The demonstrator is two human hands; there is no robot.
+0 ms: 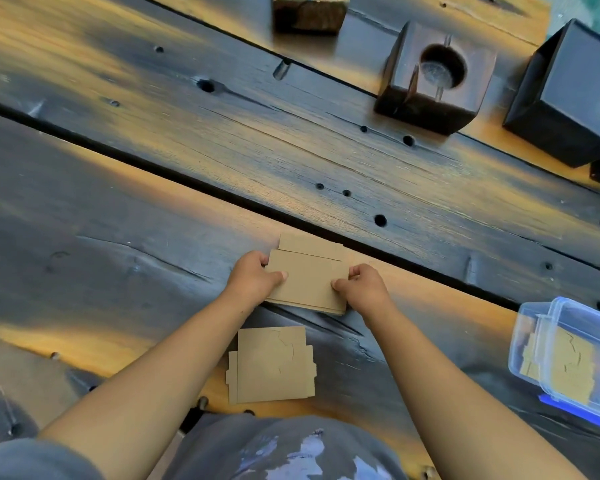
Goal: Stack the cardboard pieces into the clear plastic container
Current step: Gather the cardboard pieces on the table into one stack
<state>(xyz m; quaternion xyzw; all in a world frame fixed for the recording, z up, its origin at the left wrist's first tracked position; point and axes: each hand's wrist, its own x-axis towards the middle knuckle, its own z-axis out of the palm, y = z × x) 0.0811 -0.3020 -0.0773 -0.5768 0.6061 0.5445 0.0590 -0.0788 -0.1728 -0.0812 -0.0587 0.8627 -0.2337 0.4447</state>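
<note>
A small stack of flat brown cardboard pieces [309, 280] lies on the dark wooden table in the middle of the view. My left hand [253, 280] grips its left edge and my right hand [359, 289] grips its right edge, thumbs on top. One more piece [309, 242] sticks out from under the stack on the far side. Closer to me lies a second cardboard pile [274, 365], untouched, between my forearms. The clear plastic container [534, 313] with blue trim stands at the right edge and holds several cardboard pieces [568, 368].
Dark wooden blocks stand at the back: one with a round hole [433, 77], a black box [568, 95] at the far right, and another block [309, 12] at the top. The plank table [153, 133] has gaps and small holes.
</note>
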